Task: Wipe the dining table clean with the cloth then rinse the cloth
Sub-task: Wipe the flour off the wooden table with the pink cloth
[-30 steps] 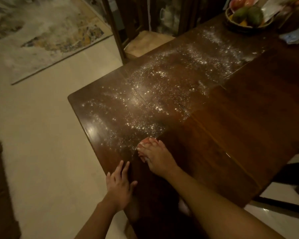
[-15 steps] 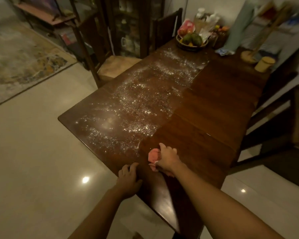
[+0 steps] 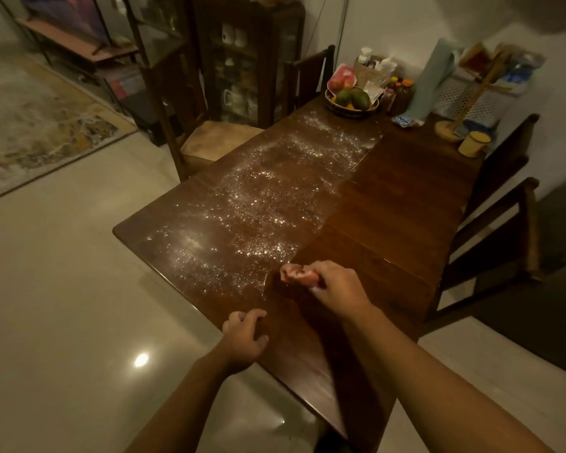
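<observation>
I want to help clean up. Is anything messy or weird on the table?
Yes. White powder is scattered across the left half of the dining table, from near the fruit bowl to the near corner. The right half looks shiny and clean.

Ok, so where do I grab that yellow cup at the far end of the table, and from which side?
Probably round its side wall, from the near side: the yellow cup stands upright, mouth open, and the wooden stand sits close on its far left. Whether it has a handle is unclear.
</observation>
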